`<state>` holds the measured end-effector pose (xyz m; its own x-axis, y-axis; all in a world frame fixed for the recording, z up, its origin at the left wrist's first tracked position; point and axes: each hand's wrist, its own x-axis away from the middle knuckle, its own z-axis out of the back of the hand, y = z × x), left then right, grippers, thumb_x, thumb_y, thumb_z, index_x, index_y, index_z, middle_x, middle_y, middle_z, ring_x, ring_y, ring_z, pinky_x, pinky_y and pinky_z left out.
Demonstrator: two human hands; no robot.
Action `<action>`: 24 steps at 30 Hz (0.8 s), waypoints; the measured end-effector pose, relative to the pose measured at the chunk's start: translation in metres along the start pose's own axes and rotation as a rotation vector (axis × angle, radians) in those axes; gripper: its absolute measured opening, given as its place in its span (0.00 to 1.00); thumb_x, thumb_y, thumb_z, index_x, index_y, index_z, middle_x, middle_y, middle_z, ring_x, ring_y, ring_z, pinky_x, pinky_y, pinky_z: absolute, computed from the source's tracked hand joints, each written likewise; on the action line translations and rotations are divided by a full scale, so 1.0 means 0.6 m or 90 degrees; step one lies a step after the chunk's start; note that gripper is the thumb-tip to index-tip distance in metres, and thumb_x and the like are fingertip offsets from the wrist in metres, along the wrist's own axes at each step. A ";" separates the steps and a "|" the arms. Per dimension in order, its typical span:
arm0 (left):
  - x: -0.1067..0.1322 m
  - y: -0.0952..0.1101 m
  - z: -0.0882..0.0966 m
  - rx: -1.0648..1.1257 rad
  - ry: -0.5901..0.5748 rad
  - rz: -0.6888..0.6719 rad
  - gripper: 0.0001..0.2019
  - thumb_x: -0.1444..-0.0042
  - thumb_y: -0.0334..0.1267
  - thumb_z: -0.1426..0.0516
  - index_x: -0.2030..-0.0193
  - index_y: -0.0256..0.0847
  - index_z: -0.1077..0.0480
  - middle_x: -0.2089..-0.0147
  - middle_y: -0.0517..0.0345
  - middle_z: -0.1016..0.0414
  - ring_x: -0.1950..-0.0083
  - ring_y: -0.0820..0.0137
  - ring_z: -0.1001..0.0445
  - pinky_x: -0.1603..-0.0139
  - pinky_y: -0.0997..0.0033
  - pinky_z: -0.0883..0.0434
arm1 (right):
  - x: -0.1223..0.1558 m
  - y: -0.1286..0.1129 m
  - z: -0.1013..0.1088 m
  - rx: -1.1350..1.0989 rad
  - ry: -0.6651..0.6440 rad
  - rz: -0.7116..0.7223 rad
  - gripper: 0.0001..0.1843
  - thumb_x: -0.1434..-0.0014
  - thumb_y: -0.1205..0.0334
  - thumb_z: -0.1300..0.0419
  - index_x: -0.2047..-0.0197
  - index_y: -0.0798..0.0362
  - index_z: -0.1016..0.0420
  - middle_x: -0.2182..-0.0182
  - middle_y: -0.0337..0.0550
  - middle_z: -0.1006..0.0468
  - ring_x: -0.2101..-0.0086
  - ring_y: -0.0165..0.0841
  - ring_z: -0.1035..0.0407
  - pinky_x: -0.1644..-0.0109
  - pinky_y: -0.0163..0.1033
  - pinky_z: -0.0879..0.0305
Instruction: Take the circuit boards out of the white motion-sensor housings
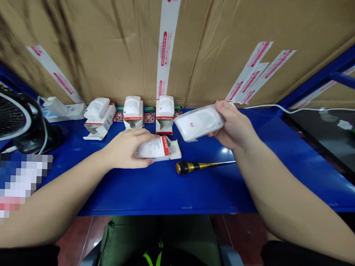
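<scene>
My right hand (232, 125) is closed on a white motion detector (197, 123) in a clear plastic sleeve, raised above the blue table. With fingers and thumb on either side, my left hand (128, 148) grips a small white and red cardboard box (156, 147) that lies on its side. The box's flap end points right, and "DETECTOR" shows on its red band. Just below the held detector lies a screwdriver (190, 167) with a gold and black handle, its tip hidden behind my right forearm.
Three white detectors (97, 108) (132, 106) (166, 106) rest on boxes along the back. Red circuit boards (149, 117) lie between them. A black fan (12, 115) and a power strip (72, 110) stand left. Cardboard (125, 42) walls the back; a white cable (262, 106) runs right.
</scene>
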<state>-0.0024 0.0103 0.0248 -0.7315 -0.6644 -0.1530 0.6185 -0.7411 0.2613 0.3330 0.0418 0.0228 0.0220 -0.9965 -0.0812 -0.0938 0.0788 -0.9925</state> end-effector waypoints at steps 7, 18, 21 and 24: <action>-0.005 0.008 -0.028 0.436 0.206 -0.042 0.33 0.30 0.50 0.37 0.23 0.45 0.40 0.39 0.43 0.18 0.40 0.54 0.17 0.36 0.49 0.20 | 0.052 0.007 -0.080 -0.137 -0.132 0.026 0.27 0.39 0.39 0.26 0.63 0.44 0.38 0.66 0.34 0.21 0.66 0.35 0.23 0.69 0.40 0.18; -0.017 0.013 -0.043 0.907 0.278 0.115 0.24 0.40 0.45 0.25 0.43 0.49 0.29 0.46 0.59 0.22 0.52 0.71 0.17 0.58 0.77 0.13 | 0.055 0.000 -0.070 -0.185 -0.172 0.068 0.10 0.46 0.57 0.25 0.66 0.46 0.22 0.55 0.38 0.19 0.56 0.35 0.21 0.52 0.45 0.14; -0.019 0.006 -0.046 0.918 0.285 0.107 0.23 0.40 0.44 0.25 0.44 0.50 0.29 0.48 0.60 0.21 0.52 0.72 0.18 0.55 0.78 0.13 | 0.047 0.005 -0.063 -0.138 -0.142 0.071 0.07 0.45 0.57 0.26 0.65 0.46 0.18 0.58 0.40 0.17 0.57 0.36 0.19 0.52 0.47 0.14; -0.020 0.004 -0.049 0.897 0.297 0.086 0.22 0.40 0.43 0.26 0.44 0.50 0.28 0.49 0.60 0.20 0.52 0.72 0.18 0.55 0.77 0.14 | 0.043 0.010 -0.058 -0.047 -0.147 0.091 0.09 0.42 0.52 0.25 0.62 0.46 0.16 0.60 0.40 0.16 0.59 0.36 0.19 0.53 0.48 0.14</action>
<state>0.0165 0.0139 -0.0009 -0.3697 -0.8904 -0.2656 -0.3056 -0.1535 0.9397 0.2982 0.0153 0.0177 0.2287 -0.9417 -0.2466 -0.1846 0.2068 -0.9608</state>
